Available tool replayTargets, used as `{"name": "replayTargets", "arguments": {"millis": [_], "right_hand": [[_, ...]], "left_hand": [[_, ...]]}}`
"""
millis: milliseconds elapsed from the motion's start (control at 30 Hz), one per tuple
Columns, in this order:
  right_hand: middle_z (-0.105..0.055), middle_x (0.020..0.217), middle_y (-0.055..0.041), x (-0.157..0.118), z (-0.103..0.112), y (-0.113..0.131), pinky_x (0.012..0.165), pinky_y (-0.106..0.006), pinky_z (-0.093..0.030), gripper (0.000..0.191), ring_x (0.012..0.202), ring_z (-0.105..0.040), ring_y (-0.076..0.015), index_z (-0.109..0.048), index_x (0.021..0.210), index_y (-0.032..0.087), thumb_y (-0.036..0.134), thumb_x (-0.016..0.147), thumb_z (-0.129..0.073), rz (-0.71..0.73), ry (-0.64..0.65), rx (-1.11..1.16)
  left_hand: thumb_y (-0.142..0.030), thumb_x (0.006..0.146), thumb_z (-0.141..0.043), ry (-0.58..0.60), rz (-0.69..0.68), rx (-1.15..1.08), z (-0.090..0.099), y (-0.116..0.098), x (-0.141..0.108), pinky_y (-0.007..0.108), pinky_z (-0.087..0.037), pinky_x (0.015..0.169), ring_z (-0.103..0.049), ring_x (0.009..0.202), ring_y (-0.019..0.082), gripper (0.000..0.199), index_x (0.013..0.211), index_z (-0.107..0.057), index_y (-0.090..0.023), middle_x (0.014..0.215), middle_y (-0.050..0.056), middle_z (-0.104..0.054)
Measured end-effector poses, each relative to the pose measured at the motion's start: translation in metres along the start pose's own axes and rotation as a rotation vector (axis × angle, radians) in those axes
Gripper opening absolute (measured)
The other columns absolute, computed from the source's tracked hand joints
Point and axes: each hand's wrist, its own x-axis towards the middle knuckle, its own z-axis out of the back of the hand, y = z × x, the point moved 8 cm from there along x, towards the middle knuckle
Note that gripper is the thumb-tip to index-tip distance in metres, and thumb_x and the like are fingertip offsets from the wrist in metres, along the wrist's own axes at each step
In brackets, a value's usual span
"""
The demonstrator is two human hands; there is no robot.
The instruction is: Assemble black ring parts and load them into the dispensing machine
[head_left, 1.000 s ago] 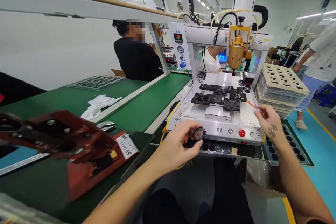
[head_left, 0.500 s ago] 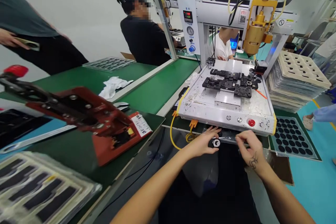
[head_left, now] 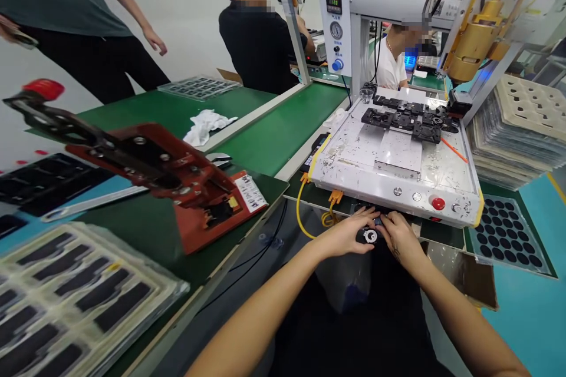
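My left hand is closed around a small black part with a silver ring-shaped face, just below the front edge of the white machine base. Close beside it is my right hand, fingers curled together, the tips meeting the far side of the black part. What lies between those fingertips is hidden. On the machine's plate sits a black fixture made of several blocks, under a gold dispensing head.
At left stand a red toggle press and stacked trays of black pieces. A green belt runs behind. Right of the machine are a tall tray stack and a sheet of black discs. Other people are at the far side.
My right hand has moved left, from apart to against the black part in my left hand. The view has shifted, and a standing person's arm now hangs lower at the upper left.
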Motion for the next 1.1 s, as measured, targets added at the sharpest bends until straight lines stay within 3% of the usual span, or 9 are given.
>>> {"name": "replayTargets", "arguments": {"millis": [200,367,500,633,833,933,1000,1100], "right_hand": [[-0.07,0.103,-0.0136,-0.006,-0.001,0.004,0.087,-0.047,-0.061,0.025,0.095,-0.066,-0.0317,-0.073,0.126,0.021,0.024,0.11,-0.054,0.026,-0.066,-0.035],[-0.07,0.101,-0.0135,-0.013,-0.006,0.004,0.085,-0.046,-0.06,0.026,0.095,-0.068,-0.03,-0.074,0.12,0.022,0.019,0.11,-0.05,0.032,-0.134,-0.045],[-0.071,0.094,-0.0135,-0.023,-0.017,0.004,0.079,-0.045,-0.06,0.029,0.086,-0.068,-0.0288,-0.078,0.11,0.022,0.019,0.11,-0.049,0.068,-0.125,-0.061],[-0.076,0.094,-0.013,-0.036,-0.025,0.004,0.075,-0.044,-0.062,0.03,0.08,-0.07,-0.027,-0.08,0.112,0.024,0.02,0.11,-0.05,0.137,-0.093,-0.043],[-0.079,0.092,-0.0088,-0.059,-0.012,0.018,0.07,-0.041,-0.062,0.021,0.077,-0.073,-0.0242,-0.078,0.109,0.027,0.019,0.107,-0.059,0.195,-0.085,0.016],[-0.08,0.113,-0.0124,-0.065,0.008,0.02,0.088,-0.049,-0.062,0.017,0.104,-0.076,-0.0299,-0.072,0.112,0.026,0.016,0.106,-0.059,0.122,-0.124,0.009],[-0.074,0.135,-0.0169,-0.064,0.024,0.013,0.105,-0.061,-0.054,0.017,0.13,-0.068,-0.0355,-0.067,0.113,0.024,0.014,0.105,-0.057,0.027,-0.17,-0.001],[-0.069,0.144,-0.0187,-0.061,0.045,0.002,0.113,-0.066,-0.047,0.014,0.142,-0.06,-0.0369,-0.063,0.109,0.023,0.014,0.105,-0.054,-0.082,-0.22,0.016]], "left_hand": [[-0.024,0.08,-0.087,0.079,0.018,-0.03,0.006,0.005,0.005,0.055,-0.021,0.136,-0.029,0.166,0.032,0.036,0.111,-0.071,-0.024,0.17,0.012,-0.05],[-0.028,0.079,-0.088,0.126,0.033,-0.053,0.011,0.007,0.007,0.052,-0.024,0.135,-0.033,0.165,0.032,0.037,0.112,-0.072,-0.025,0.167,0.012,-0.053],[-0.029,0.078,-0.089,0.145,0.012,-0.046,0.015,0.006,0.007,0.051,-0.027,0.133,-0.035,0.164,0.033,0.038,0.112,-0.072,-0.026,0.166,0.012,-0.054],[-0.029,0.079,-0.088,0.169,-0.013,-0.052,0.017,0.004,0.008,0.049,-0.03,0.132,-0.038,0.163,0.032,0.037,0.112,-0.072,-0.026,0.166,0.012,-0.055],[-0.027,0.08,-0.086,0.129,0.0,-0.046,0.016,0.003,0.008,0.05,-0.027,0.133,-0.037,0.163,0.031,0.033,0.11,-0.071,-0.025,0.164,0.012,-0.057],[-0.025,0.08,-0.085,0.063,-0.004,-0.025,0.014,0.003,0.008,0.052,-0.025,0.134,-0.038,0.163,0.031,0.033,0.109,-0.07,-0.025,0.164,0.012,-0.057],[-0.024,0.079,-0.086,0.026,-0.006,-0.013,0.012,0.004,0.01,0.053,-0.024,0.135,-0.038,0.163,0.033,0.033,0.108,-0.069,-0.024,0.164,0.013,-0.057],[-0.021,0.078,-0.085,-0.039,-0.012,0.011,0.01,0.003,0.017,0.053,-0.029,0.132,-0.041,0.16,0.036,0.033,0.106,-0.068,-0.022,0.162,0.015,-0.058]]}}
